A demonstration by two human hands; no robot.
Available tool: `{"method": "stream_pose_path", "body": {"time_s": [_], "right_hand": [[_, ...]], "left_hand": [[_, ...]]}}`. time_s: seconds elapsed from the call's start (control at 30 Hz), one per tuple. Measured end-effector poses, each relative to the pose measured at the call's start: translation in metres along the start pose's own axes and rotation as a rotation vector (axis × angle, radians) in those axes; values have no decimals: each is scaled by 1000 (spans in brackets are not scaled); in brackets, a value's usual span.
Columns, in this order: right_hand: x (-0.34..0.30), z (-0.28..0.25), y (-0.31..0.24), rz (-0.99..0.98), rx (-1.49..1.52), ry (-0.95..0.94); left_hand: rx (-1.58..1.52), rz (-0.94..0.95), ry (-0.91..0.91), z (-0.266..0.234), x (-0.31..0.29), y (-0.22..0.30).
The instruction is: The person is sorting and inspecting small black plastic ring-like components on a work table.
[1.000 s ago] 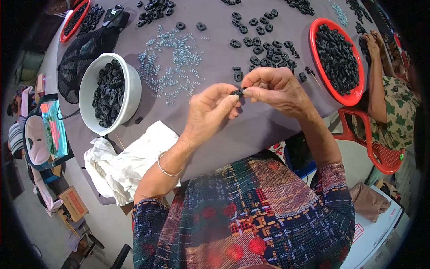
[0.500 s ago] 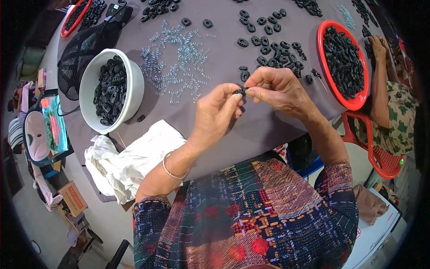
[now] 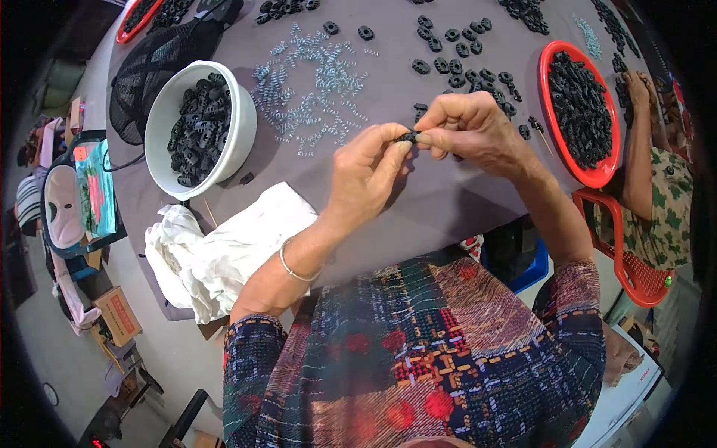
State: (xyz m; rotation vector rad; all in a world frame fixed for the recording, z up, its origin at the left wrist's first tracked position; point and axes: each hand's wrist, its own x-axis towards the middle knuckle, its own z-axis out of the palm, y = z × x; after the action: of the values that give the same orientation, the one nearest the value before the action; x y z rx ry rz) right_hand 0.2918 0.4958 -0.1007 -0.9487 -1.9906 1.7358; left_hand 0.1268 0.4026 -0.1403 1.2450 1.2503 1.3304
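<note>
Over the table's near middle, my left hand (image 3: 364, 175) is closed in a pinch on a small black plastic part (image 3: 405, 137). My right hand (image 3: 478, 136) meets it from the other side, thumb and forefinger pressed together at the part's right end. Fingertips cover much of the piece; whether the right hand holds something smaller there cannot be made out. Beyond my left hand lies a loose spread of small silvery coil springs (image 3: 328, 82). Several black oval plastic pieces (image 3: 455, 67) are scattered past my right hand.
To the left, a white bowl (image 3: 245, 127) holds black parts; white cloth (image 3: 254, 231) lies nearer me. A red basket (image 3: 549, 112) of black parts stands right. Black mesh (image 3: 149, 82) lies far left. Another person's hand (image 3: 637, 89) works at the right edge, behind a red chair (image 3: 635, 276).
The view has shifted a little, so the table's things appear farther right and higher. Both hands stay together around the black part, with fingers slightly rearranged.
</note>
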Motion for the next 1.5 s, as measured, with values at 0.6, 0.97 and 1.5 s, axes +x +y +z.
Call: {"method": "stream_pose_path", "body": {"time_s": [0.6,0.97,1.5], "right_hand": [[0,9,0,-24,-78,80],[8,-1,-7,27,1,-13],[-4,56,4,-447,-380,557]], "left_hand": [[57,61,-18,-4,3,-3],[-162,-57,-68,-9,6,-2],[-724,-257,-76,-16,11,-2]]}}
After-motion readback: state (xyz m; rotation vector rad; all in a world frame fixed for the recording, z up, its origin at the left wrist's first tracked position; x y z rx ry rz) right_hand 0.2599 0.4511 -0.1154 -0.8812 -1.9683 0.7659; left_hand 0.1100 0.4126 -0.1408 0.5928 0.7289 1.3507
